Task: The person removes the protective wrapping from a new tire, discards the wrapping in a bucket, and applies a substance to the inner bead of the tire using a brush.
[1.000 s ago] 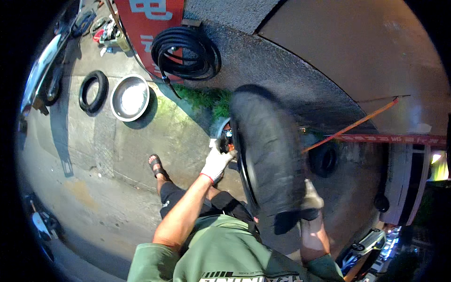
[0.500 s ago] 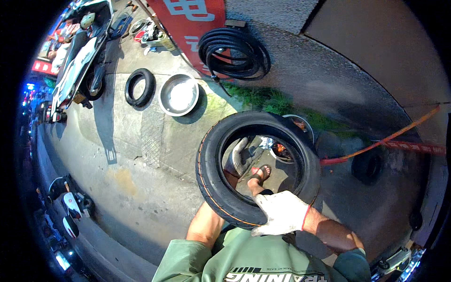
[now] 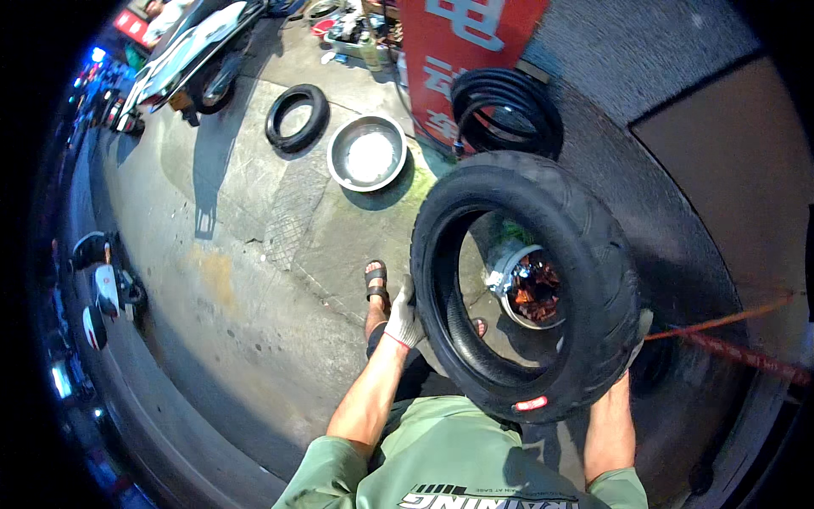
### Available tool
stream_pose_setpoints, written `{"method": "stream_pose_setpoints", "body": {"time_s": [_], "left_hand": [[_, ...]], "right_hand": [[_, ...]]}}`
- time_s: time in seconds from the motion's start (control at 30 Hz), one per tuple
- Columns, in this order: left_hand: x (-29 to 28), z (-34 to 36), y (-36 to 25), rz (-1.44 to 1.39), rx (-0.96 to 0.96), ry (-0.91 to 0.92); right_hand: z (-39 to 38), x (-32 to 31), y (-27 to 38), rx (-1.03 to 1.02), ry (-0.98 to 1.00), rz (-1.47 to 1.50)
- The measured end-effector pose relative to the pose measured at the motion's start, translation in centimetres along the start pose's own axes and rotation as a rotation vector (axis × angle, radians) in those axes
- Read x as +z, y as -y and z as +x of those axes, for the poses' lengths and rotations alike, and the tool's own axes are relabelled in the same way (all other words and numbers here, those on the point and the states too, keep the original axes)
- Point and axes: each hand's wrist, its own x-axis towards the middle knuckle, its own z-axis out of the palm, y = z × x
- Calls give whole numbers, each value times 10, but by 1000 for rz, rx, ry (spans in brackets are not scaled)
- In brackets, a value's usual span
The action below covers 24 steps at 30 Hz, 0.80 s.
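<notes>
A black scooter tyre (image 3: 598,280) is held up in front of my body, tilted, with its tread on the right side and a small red label low on its rim. My left hand (image 3: 406,319), in a whitish knit work glove, grips the tyre's left edge. At the right edge my right hand (image 3: 643,327), also gloved, holds the tread side; most of its fingers are hidden behind the rubber. Through the tyre's opening shows a bucket (image 3: 536,293) with orange-brown pieces in it. My sandalled feet stand below.
A metal basin (image 3: 341,161) and another tyre (image 3: 275,127) lie on the concrete ahead. Coiled black hose (image 3: 547,127) hangs by a red sign (image 3: 475,51). Parked scooters (image 3: 182,64) stand at far left. An orange strap (image 3: 721,316) stretches across the right.
The tyre has turned and moved right, now showing its tread and red label. My left hand went from inside the opening to the left edge; my right hand moved from the near rim to the right side.
</notes>
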Motion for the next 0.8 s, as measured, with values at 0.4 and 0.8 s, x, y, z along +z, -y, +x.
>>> {"method": "stream_pose_setpoints", "body": {"time_s": [0.4, 0.8], "left_hand": [[174, -175, -124, 1924, 917, -330], [89, -184, -402, 1456, 813, -569]], "right_hand": [[140, -24, -179, 336, -345, 72], [281, -5, -330, 293, 4, 174]]}}
